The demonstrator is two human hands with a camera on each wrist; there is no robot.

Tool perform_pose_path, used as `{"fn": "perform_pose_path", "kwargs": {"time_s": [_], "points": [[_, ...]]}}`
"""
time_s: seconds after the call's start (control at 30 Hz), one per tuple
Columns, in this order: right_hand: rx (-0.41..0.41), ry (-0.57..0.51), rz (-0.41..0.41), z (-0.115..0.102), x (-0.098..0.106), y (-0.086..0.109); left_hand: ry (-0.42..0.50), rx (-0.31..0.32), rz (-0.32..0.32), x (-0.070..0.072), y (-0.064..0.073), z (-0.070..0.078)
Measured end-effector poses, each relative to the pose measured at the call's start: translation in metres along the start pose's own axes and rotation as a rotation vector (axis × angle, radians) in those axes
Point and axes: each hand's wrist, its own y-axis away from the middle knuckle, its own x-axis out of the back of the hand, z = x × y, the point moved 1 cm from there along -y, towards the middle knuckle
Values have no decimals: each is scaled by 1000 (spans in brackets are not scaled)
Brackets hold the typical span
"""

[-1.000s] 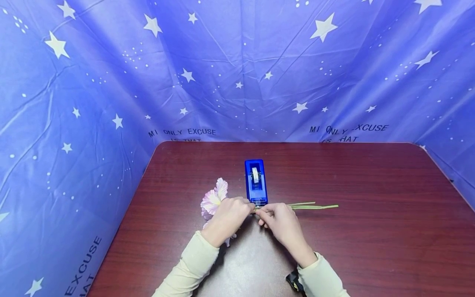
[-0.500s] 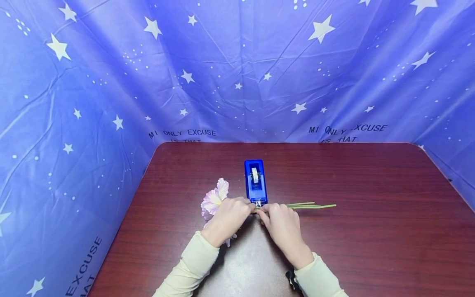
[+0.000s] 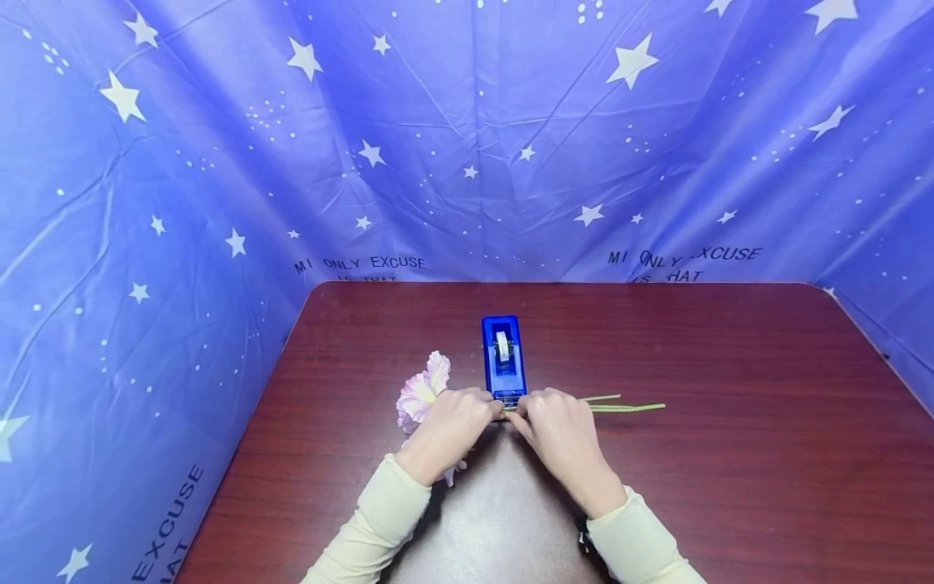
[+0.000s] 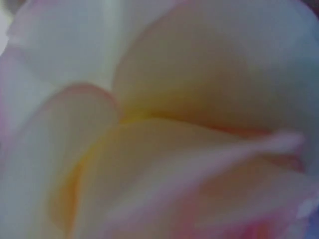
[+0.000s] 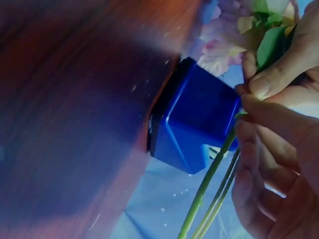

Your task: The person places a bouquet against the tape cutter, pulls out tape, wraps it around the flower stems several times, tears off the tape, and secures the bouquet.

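My left hand (image 3: 456,426) grips a bunch of artificial flowers just below the pale pink blossoms (image 3: 417,397). Blurred petals (image 4: 159,149) fill the left wrist view. Green stems (image 3: 631,407) run out to the right, past my right hand (image 3: 565,434), whose thumb and fingers pinch at them close beside the left thumb. In the right wrist view the stems (image 5: 202,199) pass in front of the fingers, and green leaves (image 5: 271,47) show by the left hand. Right behind both hands stands a blue tape dispenser (image 3: 508,381), its cutting end toward me. Any tape between the fingers is hidden.
The dark red wooden table (image 3: 730,470) carries everything. Behind it and along its sides hangs a blue curtain (image 3: 474,122) with white stars. A small black object (image 3: 583,535) shows at the right sleeve's edge.
My right hand has turned slightly and its fingers have come up against the dispenser's front, covering more of the stems. The left hand and the blossoms have barely moved.
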Motion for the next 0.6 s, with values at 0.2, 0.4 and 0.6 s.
{"fn": "perform_pose_path", "kwargs": {"time_s": [0.2, 0.4, 0.6], "points": [[158, -22, 64, 6, -3, -2, 3, 2, 18, -1, 0, -1], [271, -48, 93, 9, -7, -6, 10, 6, 42, -3, 0, -2], [292, -75, 109, 7, -11, -7, 34, 12, 40, -1, 1, -3]]}}
